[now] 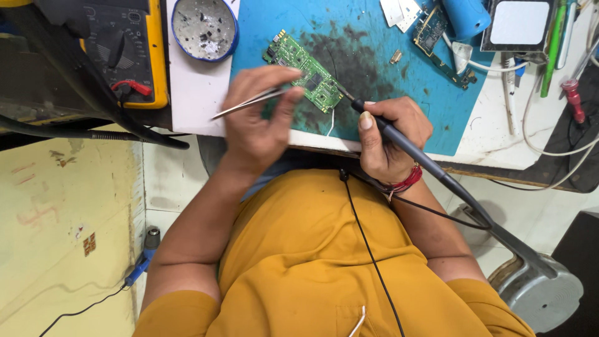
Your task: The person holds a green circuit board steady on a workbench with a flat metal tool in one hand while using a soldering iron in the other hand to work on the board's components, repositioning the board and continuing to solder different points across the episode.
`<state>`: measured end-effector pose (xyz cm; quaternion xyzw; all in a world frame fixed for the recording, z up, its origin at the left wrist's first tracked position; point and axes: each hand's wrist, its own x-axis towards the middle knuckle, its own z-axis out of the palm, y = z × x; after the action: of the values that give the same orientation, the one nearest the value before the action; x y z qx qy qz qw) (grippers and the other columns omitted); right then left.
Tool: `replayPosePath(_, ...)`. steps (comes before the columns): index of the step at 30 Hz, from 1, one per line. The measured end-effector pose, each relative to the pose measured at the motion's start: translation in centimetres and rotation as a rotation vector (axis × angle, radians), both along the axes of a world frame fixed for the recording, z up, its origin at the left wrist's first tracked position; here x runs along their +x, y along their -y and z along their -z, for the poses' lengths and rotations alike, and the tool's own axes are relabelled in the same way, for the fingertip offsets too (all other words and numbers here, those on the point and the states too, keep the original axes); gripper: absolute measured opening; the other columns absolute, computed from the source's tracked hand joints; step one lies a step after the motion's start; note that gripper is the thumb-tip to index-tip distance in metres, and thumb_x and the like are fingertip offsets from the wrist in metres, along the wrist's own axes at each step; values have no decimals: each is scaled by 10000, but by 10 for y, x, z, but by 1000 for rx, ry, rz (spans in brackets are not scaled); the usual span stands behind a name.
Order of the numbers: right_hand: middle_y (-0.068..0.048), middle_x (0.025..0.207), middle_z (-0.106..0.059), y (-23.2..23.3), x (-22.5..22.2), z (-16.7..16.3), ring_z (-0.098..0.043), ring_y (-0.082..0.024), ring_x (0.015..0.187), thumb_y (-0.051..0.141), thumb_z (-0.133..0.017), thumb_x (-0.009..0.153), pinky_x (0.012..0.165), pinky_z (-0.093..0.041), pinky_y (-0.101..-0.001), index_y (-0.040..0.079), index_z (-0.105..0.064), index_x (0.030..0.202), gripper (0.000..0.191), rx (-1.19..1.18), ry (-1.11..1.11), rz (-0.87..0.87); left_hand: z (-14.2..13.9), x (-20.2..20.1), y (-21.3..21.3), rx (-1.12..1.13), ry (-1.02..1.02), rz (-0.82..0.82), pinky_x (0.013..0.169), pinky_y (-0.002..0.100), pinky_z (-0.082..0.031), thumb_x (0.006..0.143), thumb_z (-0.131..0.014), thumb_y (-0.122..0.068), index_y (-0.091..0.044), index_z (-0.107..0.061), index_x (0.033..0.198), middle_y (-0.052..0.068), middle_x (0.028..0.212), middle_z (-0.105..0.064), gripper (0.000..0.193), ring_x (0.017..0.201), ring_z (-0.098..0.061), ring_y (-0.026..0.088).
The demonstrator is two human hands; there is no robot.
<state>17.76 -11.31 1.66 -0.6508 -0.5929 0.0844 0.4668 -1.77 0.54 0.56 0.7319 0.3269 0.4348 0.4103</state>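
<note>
A small green circuit board (299, 62) lies tilted on a stained blue work mat (368, 37). My left hand (259, 118) grips metal tweezers (249, 102), whose tips reach toward the board's near edge. My right hand (390, 137) holds a black soldering iron (412, 150) like a pen, its tip touching the board's right end. A red thread band circles my right wrist. My orange shirt fills the lower middle of the view.
A yellow multimeter (125, 50) sits at the upper left next to a round blue tin (204, 28) with solder bits. Another circuit board (437, 37), a blue cylinder (467, 15), white cables and a red-handled tool (573, 100) crowd the upper right. A metal stool (543, 293) stands lower right.
</note>
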Motion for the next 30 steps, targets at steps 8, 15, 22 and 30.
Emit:
replayPosePath(8, -126, 883, -675, 1, 2, 1, -621, -238, 710, 58, -703, 1012, 651, -452, -325, -10, -657, 1046, 88, -31, -60, -2, 12, -53, -41, 26, 42, -367, 805, 233, -544, 1127, -741, -47, 30, -700, 1207, 97, 1148, -692, 119, 913, -666, 100)
replayPosePath(15, -124, 885, -677, 1, 2, 1, -627, -247, 742, 50, -712, 1010, 652, -459, -326, -14, -659, 1051, 93, -43, -55, -5, 18, -52, -39, 73, -7, -341, 739, 210, -568, 1132, -746, 4, 40, -694, 1180, 84, 1083, -715, 80, 856, -689, 93)
replayPosePath(22, -125, 887, -672, 0, 1, -1, -626, -236, 706, 50, -721, 1011, 650, -460, -322, -14, -653, 1068, 110, -42, -38, -4, 21, -48, -40, 61, 6, -350, 728, 211, -574, 1133, -742, 11, 32, -695, 1187, 76, 1087, -723, 75, 864, -700, 84)
replayPosePath(30, -110, 851, -654, -1, 1, -2, -615, -221, 682, 54, -734, 1013, 636, -449, -313, -9, -650, 1076, 122, -60, -28, -5, 23, -46, -42, 59, 4, -348, 698, 191, -547, 1107, -755, 16, 38, -710, 1160, 79, 1060, -722, 74, 839, -681, 73)
